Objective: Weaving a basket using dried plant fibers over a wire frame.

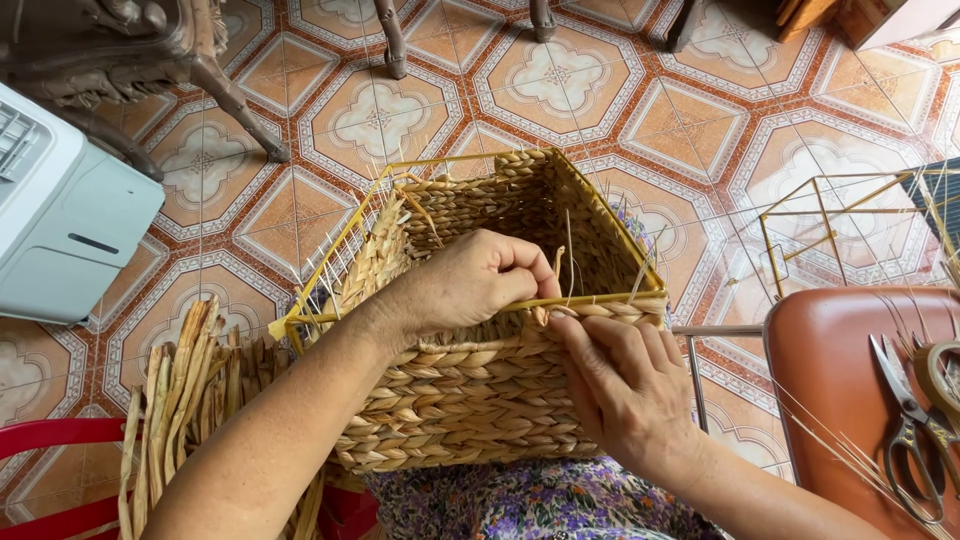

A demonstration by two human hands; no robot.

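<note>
The basket (480, 380) is woven of thick braided plant fibre, dry, matt and rough, tan in colour, over a thin metal frame (600, 300) painted glossy yellow. Thin stiff straws (568, 245) stick up from its rim. The loose dried leaves (185, 390) look papery and coarse. The floor (560, 90) is glazed patterned tile, smooth with a soft shine. The scissors (905, 420) are bare dull metal, lying on a smooth brown seat (830, 370) that looks like plastic or leather. The white box (60, 220) is smooth plastic.
</note>
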